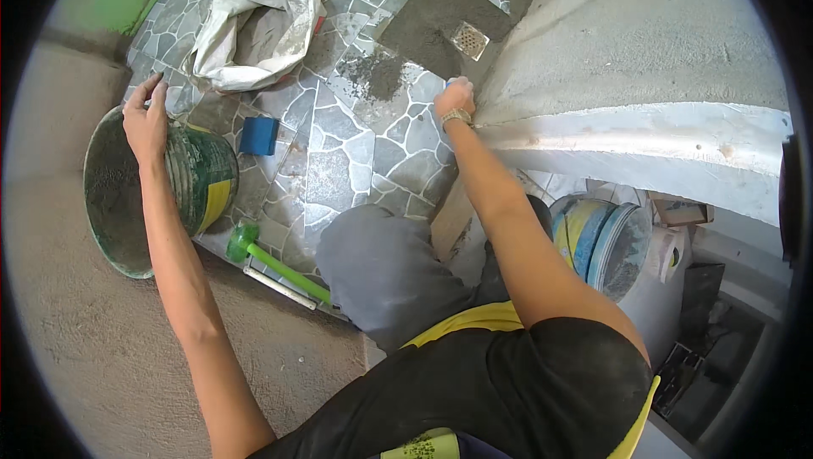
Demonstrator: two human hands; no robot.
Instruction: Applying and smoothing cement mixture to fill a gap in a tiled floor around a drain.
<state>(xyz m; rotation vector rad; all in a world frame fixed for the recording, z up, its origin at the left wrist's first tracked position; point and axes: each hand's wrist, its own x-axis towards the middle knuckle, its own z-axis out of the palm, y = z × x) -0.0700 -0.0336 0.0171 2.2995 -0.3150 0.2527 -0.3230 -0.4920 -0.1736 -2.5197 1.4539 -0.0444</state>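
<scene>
My left hand [146, 120] is raised beside the rim of a tipped green bucket [199, 171]; its fingers are apart and hold nothing. Grey residue coats the bucket's inside. Low by the wall at the right, my right hand [456, 99] is closed. A bit of blue shows at its fingers, but most of the blue thing is hidden. Just beyond that hand lies a patch of wet grey mortar [436, 23] with a square floor drain [469, 41] set in it. A thin smear of mortar [373, 74] covers part of the stone-patterned tiles [339, 163].
An opened white sack [301, 14] of grey powder stands at the far left. A blue block [258, 135] lies near the bucket. By my knee is a green-handled mallet [292, 273] beside a pale rod [279, 288]. Lidded pails [622, 247] stand behind the low wall [635, 137].
</scene>
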